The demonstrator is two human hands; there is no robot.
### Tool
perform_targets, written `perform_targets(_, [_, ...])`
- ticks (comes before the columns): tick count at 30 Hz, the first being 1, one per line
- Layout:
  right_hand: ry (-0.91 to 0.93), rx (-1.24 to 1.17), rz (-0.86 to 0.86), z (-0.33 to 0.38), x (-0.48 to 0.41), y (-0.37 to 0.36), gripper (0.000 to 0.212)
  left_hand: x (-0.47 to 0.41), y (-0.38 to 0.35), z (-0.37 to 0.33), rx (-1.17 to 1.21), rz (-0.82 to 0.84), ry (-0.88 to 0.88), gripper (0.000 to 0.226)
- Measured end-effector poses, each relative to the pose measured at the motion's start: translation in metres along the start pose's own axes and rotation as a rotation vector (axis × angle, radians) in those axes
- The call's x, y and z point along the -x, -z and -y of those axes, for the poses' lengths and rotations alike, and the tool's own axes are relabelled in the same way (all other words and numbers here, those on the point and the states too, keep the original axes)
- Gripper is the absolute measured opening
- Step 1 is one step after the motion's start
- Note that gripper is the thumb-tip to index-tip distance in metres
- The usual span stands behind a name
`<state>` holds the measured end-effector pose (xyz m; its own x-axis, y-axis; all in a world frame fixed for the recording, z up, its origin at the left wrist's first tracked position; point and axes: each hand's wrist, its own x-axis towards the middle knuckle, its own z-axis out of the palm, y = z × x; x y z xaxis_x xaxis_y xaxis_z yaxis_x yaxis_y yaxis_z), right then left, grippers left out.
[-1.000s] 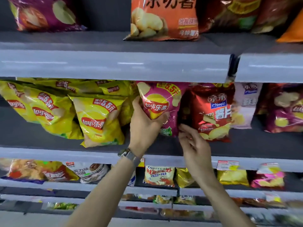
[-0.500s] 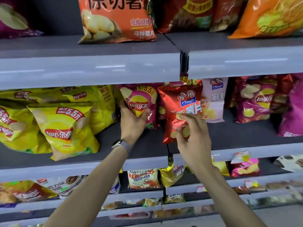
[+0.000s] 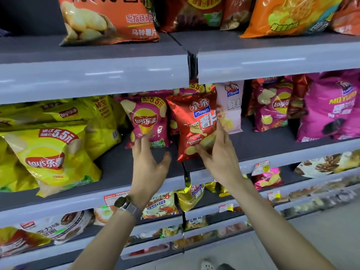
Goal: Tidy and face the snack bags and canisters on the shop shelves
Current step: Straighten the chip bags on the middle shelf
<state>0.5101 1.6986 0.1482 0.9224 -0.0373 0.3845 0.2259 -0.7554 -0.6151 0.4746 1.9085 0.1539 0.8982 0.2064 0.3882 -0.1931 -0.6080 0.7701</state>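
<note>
So I'm looking at the middle shelf (image 3: 116, 168) here. My right hand (image 3: 220, 160) has the red Qinqin chip bag (image 3: 194, 125) pinched at its lower right, thumb on the front and fingers (image 3: 221, 131) up the side edge; the bag stands upright right at the shelf's front edge, where the two shelf sections meet. My left hand (image 3: 149, 168) is just below the pink Lay's bag (image 3: 149, 121) with fingers spread wide, holding nothing, fingertips barely at the bag's bottom. That pink bag sits further back, just left of the red one. Crowding things: a pale Qinqin bag (image 3: 231, 108) tucked behind the red bag's right side, more pink Lay's behind, and a heap of yellow Lay's bags (image 3: 52, 156) leaning toward the left end. There's a watch (image 3: 124, 204) on the left wrist. The upper shelf lip (image 3: 93, 78) hides the bag tops.
</note>
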Motion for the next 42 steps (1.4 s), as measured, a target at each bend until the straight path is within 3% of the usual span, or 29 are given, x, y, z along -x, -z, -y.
perform_targets(5, [0.073,0.003,0.035,0.0,0.015,0.005,0.097,-0.005,-0.026,-0.018,0.115,0.244,0.073,0.095])
perform_targets(10, [0.121,0.226,0.023,-0.024,0.011,0.03,0.07,-0.03,-0.045,-0.025,0.215,0.28,0.2,0.133])
perform_targets(15, [0.011,0.355,-0.137,-0.084,-0.021,0.073,0.061,-0.04,-0.057,-0.041,0.397,0.266,0.256,0.099])
perform_targets(19, [-0.176,0.295,-0.196,-0.138,-0.058,0.111,0.079,-0.043,-0.071,-0.048,0.407,0.222,0.279,0.116])
perform_targets(23, [-0.361,-0.016,-0.159,-0.182,-0.099,0.136,0.105,-0.047,-0.083,-0.053,0.384,0.162,0.32,0.131])
perform_targets(27, [-0.428,-0.244,-0.056,-0.208,-0.126,0.138,0.117,-0.049,-0.089,-0.055,0.391,0.102,0.345,0.116])
perform_targets(31, [-0.373,-0.268,-0.105,-0.233,-0.143,0.133,0.119,-0.047,-0.093,-0.054,0.345,0.043,0.346,0.102])
perform_targets(35, [-0.347,-0.314,0.003,-0.242,-0.155,0.12,0.089,-0.033,-0.102,-0.061,0.338,-0.103,0.354,0.097])
perform_targets(42, [-0.365,-0.491,-0.095,-0.232,-0.143,0.117,0.076,-0.017,-0.108,-0.073,0.373,-0.17,0.349,0.102])
